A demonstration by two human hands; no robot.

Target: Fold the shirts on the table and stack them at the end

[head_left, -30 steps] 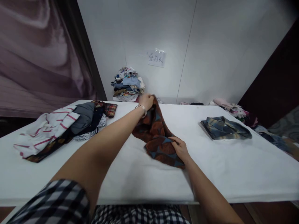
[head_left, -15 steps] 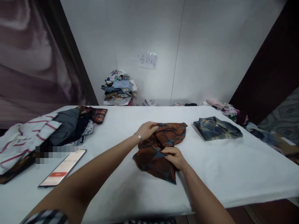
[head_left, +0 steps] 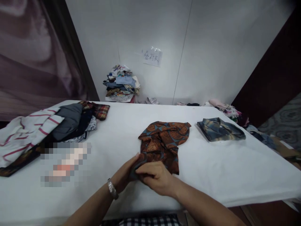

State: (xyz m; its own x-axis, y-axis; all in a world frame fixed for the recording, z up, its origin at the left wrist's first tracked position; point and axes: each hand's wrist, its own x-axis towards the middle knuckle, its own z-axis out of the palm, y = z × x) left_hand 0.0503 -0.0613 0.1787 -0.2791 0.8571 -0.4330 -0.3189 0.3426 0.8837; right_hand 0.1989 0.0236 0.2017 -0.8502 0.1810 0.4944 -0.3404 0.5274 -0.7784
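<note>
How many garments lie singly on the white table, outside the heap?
2: the rust patterned shirt mid-table, near edge in both hands' grip, and the folded blue-grey shirt to its right. The heap at left may hide more.

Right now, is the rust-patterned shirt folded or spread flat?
Neither: the rust-patterned shirt lies crumpled on the table, its near edge bunched between left hand and right hand.

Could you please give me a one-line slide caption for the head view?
Both hands, left hand and right hand, pinch the near edge of a rust-and-blue patterned fabric garment on a white-covered table.
</note>
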